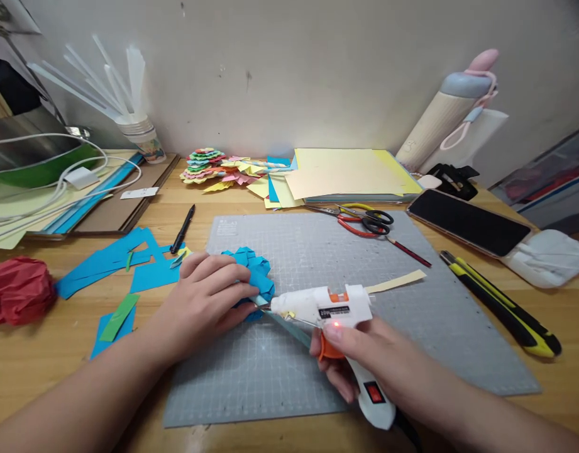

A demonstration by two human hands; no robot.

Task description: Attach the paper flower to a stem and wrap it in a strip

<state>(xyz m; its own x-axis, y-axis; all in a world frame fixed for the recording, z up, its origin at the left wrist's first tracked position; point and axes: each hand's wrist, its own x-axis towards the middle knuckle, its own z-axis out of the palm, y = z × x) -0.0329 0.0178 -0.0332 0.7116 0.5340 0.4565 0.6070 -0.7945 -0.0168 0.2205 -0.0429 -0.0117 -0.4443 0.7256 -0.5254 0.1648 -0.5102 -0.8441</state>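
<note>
My right hand (359,352) is wrapped around a white hot glue gun (312,306) with an orange trigger and a lit red light. The gun's nozzle points left and meets the base of a blue paper flower (254,270). My left hand (218,289) is closed on that flower, its fingers hiding part of it. A pale blue strip (292,330) runs from the flower down to the right, beneath the gun. Both hands are over the grey cutting mat (232,377). Behind the gun lies a cream paper strip (397,282).
Scissors (374,220) and red-handled pliers (355,228) lie at the mat's back edge. On the right are a phone (468,221) and a utility knife (501,305). Blue paper scraps (105,261), a black pen (183,229) and crumpled red paper (20,289) lie left.
</note>
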